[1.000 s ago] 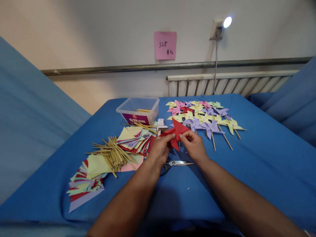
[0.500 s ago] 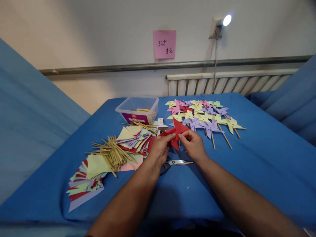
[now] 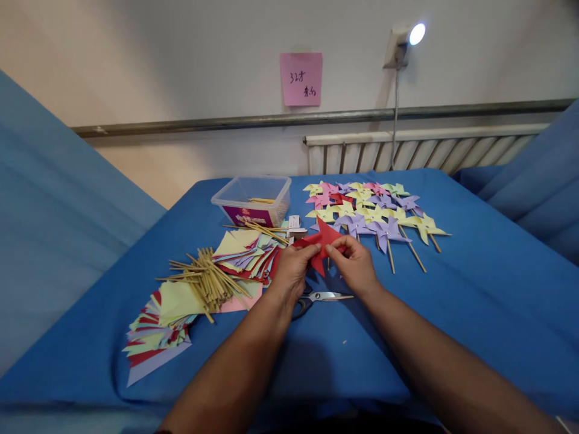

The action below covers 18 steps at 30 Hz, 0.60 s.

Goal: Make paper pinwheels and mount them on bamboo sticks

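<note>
Between my two hands is a red paper pinwheel (image 3: pixel 329 235) with folded, pointed blades. My left hand (image 3: pixel 294 265) pinches it from the left, thumb near its centre. From the right, the thumb and fingers of my right hand (image 3: pixel 354 260) are closed on the same pinwheel, close to the middle. What sits between the fingertips at the centre is too small to make out. Below the hands lies a pair of scissors (image 3: pixel 320 296), blades pointing right, its dark handle partly behind my left wrist.
Finished pinwheels (image 3: pixel 357 224) on sticks lie in rows at the back right. To the left are a heap of sticks (image 3: pixel 210 280), cut paper sheets (image 3: pixel 156 331) and another paper stack (image 3: pixel 244 253). A clear plastic box (image 3: pixel 253 202) stands behind, beside a small white box (image 3: pixel 294 223).
Both hands stay almost in place on the red pinwheel. My right fingers have shifted very slightly at its centre. The rest lies as before.
</note>
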Motion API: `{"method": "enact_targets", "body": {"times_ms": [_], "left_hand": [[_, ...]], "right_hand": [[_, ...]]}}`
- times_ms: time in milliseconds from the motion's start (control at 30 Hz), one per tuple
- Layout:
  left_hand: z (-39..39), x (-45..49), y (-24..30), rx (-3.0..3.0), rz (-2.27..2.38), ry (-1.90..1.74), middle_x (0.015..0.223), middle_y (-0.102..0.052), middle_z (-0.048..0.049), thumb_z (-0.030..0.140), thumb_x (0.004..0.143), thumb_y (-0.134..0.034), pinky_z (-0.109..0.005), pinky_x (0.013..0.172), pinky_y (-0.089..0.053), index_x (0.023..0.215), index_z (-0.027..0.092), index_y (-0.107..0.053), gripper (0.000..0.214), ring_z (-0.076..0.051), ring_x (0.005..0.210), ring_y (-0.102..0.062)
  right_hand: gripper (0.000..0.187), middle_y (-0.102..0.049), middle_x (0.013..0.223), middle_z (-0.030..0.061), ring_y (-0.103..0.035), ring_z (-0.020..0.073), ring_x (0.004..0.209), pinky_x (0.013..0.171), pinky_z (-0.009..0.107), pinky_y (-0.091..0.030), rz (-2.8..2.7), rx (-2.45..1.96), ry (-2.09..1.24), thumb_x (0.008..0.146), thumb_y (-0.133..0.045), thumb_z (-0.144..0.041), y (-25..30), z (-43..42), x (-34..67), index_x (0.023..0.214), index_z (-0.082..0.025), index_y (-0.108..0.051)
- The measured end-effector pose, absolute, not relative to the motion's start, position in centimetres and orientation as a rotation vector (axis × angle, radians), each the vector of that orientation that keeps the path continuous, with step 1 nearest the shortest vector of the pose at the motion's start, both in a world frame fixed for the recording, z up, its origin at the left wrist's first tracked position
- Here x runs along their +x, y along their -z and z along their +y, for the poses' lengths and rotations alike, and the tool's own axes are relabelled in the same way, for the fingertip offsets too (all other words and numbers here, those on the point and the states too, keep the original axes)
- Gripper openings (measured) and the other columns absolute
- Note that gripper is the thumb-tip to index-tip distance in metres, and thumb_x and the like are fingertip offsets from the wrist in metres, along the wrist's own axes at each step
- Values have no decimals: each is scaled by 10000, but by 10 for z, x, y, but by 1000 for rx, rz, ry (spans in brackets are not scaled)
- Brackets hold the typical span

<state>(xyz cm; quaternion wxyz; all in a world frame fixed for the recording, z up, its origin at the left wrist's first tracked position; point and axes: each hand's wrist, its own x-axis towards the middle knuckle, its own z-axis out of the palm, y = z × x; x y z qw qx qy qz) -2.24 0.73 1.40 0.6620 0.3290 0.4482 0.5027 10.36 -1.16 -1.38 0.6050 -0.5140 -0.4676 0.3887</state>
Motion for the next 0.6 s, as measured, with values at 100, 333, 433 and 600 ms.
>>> {"method": "enact_targets", "body": {"times_ms": [100,333,433,600], "left_hand": [[8,-26,-16,799,978,-1067,692,-710,-67,217,551,-771,-299,640,-506,823,134,-741,286,-185,612,-641],[10,-38,-19,1007,1040,-771,664,-690,-54,180,556,-722,-260,563,-441,713,137,-706,164,-151,550,-593],[12,-41,-20,1077,1094,-691,606,-653,-29,176,540,-710,-240,507,-374,651,137,-676,122,-125,501,-544],[14,-43,-20,1182,1199,-686,483,-534,27,192,538,-710,-231,444,-247,529,154,-583,133,-78,424,-417]], "right_hand": [[460,-661,976,34,-613,152,746,664,287,-494,-943,-1088,-905,673,-762,-379,8,-8,113,1071,-232,-584],[454,-677,737,-10,-631,157,616,613,304,-509,-977,-1009,-1403,586,-820,-350,-4,-6,126,957,-214,-598],[458,-689,750,-6,-641,171,624,598,310,-515,-1053,-1011,-1448,561,-825,-310,-5,-10,125,955,-218,-610],[412,-673,715,-30,-627,172,613,579,305,-509,-1128,-1044,-1406,579,-790,-295,3,-9,121,947,-227,-617]]}}
